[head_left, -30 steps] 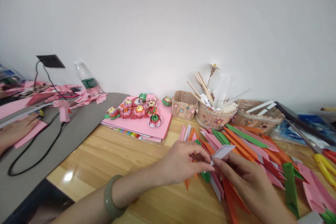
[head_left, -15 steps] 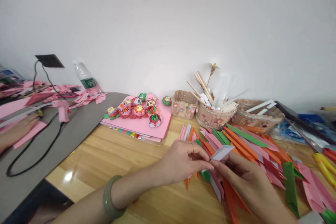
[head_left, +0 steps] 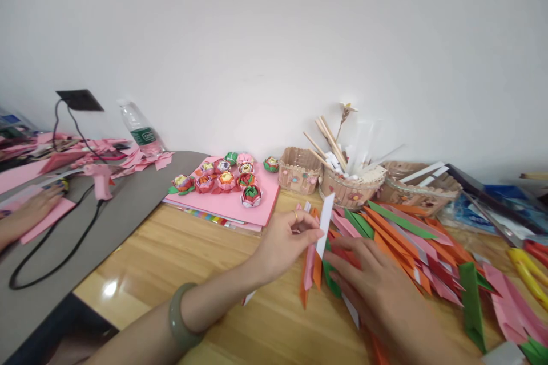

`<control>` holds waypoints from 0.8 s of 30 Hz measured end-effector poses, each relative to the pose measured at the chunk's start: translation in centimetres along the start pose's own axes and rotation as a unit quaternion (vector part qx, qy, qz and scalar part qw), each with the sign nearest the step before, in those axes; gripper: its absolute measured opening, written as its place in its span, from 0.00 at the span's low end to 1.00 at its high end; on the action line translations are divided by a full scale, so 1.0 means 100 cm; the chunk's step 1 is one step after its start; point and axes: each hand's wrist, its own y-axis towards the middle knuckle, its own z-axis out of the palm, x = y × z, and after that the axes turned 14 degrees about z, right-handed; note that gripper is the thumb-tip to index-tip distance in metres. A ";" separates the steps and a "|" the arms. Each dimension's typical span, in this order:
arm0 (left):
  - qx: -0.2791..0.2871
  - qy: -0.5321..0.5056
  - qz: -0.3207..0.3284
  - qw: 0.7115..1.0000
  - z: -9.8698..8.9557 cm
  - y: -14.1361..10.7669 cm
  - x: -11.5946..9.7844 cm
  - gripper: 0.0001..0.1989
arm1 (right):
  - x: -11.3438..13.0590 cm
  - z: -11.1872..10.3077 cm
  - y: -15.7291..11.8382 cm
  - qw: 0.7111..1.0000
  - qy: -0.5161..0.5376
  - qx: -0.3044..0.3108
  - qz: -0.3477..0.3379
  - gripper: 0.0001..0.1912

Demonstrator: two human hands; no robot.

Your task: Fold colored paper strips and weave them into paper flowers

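Note:
A folded pale lilac paper strip [head_left: 326,218] is pinched between the thumb and fingertips of my left hand [head_left: 285,245], standing nearly upright. Just right of it, my right hand [head_left: 379,288] has its fingers apart and stretched toward the strip's lower end, over other folded strips. Beneath and around both hands lie pink and orange folded strips [head_left: 309,268]. A larger pile of orange, pink, red and green folded paper strips [head_left: 398,234] spreads to the right, partly covered by my right hand.
Several folded paper flowers [head_left: 226,181] rest on a pink paper stack [head_left: 261,211]. Decorated baskets [head_left: 353,193] with sticks stand along the wall. Yellow-handled scissors [head_left: 526,274] lie right. Left are a pink glue gun [head_left: 103,181], a bottle [head_left: 143,136] and another person's hand [head_left: 36,211].
The lilac strip has swung from a flat slant to nearly upright in my left hand, which moved slightly left. My right hand has let go of it and lowered, its fingers spreading.

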 end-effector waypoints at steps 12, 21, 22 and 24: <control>-0.055 -0.091 -0.041 0.993 -0.008 0.010 0.001 0.11 | -0.007 0.014 -0.002 0.993 -0.088 0.011 -0.074 0.19; -0.052 -0.091 -0.067 0.992 -0.006 0.008 0.001 0.10 | -0.016 0.014 -0.002 0.988 -0.151 -0.009 -0.044 0.17; -0.057 -0.099 -0.068 0.991 -0.006 0.009 0.000 0.11 | -0.015 0.013 -0.002 0.988 -0.148 -0.011 -0.041 0.17; -0.067 -0.117 -0.068 0.988 -0.006 0.010 -0.001 0.12 | -0.014 0.012 -0.001 0.990 -0.136 -0.015 -0.036 0.16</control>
